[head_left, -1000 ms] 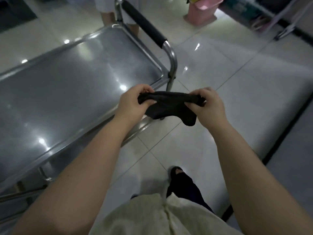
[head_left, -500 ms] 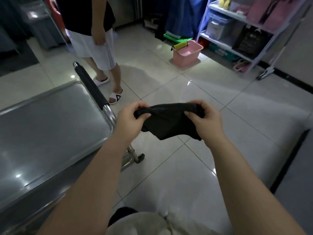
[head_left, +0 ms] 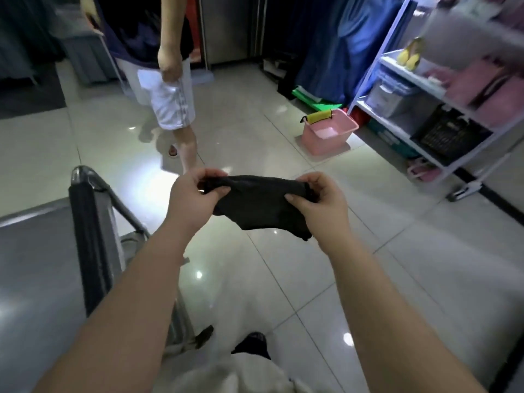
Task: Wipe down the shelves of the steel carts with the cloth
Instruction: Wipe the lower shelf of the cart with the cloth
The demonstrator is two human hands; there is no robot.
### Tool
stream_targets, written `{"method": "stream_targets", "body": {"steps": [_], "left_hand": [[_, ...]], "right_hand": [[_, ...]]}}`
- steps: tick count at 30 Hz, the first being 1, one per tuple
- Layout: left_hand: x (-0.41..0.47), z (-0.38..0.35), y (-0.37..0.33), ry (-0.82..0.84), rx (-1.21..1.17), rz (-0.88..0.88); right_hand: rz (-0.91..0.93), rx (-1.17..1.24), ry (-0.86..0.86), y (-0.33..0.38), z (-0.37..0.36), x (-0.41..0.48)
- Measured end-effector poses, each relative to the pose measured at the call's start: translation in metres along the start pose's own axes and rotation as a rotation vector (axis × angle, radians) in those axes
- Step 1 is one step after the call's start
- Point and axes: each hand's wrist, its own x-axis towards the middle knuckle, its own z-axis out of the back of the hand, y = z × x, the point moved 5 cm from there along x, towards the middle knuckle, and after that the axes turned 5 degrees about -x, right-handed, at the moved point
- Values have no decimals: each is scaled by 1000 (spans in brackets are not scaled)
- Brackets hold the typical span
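A dark grey cloth [head_left: 256,205] hangs stretched between both hands over the tiled floor. My left hand [head_left: 192,198] pinches its left edge and my right hand [head_left: 320,205] pinches its right edge. The steel cart's top shelf [head_left: 37,265] fills the lower left of the view. Its black padded handle [head_left: 85,239] runs along the shelf's right end, just left of my left forearm. The cloth is to the right of the cart and does not touch it.
Another person [head_left: 167,89] in white shorts and sandals stands beyond the cart. A pink plastic basket [head_left: 329,131] sits on the floor at the right. Behind it stands a white rack [head_left: 425,103] with boxes and bags. Glossy tiles cover the floor.
My view has swung up and to the right, so the cart slid to the lower left. The hands kept hold of the cloth and pulled it a little wider apart.
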Motion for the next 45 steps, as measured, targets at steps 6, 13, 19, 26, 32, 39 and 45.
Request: {"method": "stream_targets", "body": {"steps": [6, 13, 19, 26, 32, 39, 45], "left_hand": [[101, 12, -2, -132, 17, -6], [197, 72, 22, -460, 91, 22], [236, 139, 37, -860, 158, 53], [257, 214, 70, -1203, 198, 204], [294, 325, 96, -1364, 201, 223], [318, 445, 104, -1491, 199, 287], [297, 528, 129, -1721, 224, 395]], "right_hand": [[-5, -38, 152, 7, -38, 128], [86, -8, 466, 22, -155, 271], [286, -12, 848, 66, -296, 362], [361, 37, 1094, 99, -458, 400], [446, 13, 1231, 151, -601, 406], [502, 14, 1384, 225, -747, 390], [465, 80, 1647, 253, -881, 332]]}}
